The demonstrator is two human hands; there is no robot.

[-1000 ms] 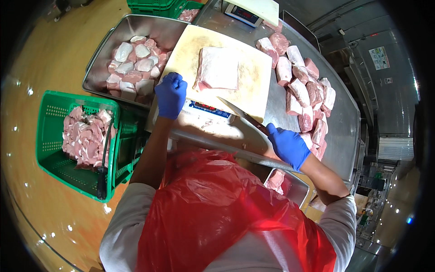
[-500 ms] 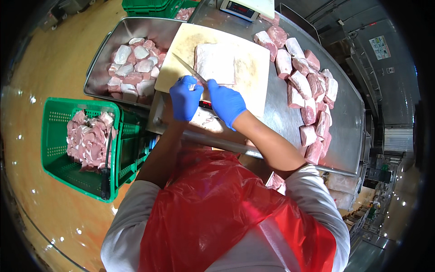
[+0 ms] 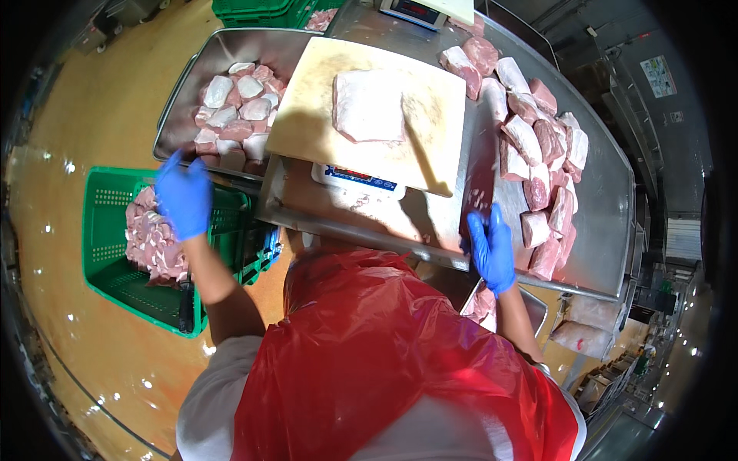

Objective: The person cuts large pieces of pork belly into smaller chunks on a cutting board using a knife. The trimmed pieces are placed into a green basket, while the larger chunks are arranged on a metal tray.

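Note:
My left hand (image 3: 184,197), in a blue glove and a little smeared, hangs over the green crate (image 3: 92,253) of pale pink meat trimmings (image 3: 157,250). Its fingers look spread, and nothing shows in them. At the table's front edge, my right hand (image 3: 493,252), also gloved, closes around a knife, whose handle is mostly hidden. The broad, reddish-reflecting blade (image 3: 478,169) points up and away. A flat slab of pork with a white fat side (image 3: 369,106) lies alone on the cutting board (image 3: 307,107).
A steel tub (image 3: 173,115) of cut pork pieces stands left of the board. Several pork loin chunks (image 3: 526,142) lie on the steel table (image 3: 600,207) at right. A scale (image 3: 361,181) sits under the board's near edge. Another scale (image 3: 415,12) is at the far edge.
My hands have parted from over the board. The left has swung left over the crate; the right has moved right with the knife. The slab stays on the board.

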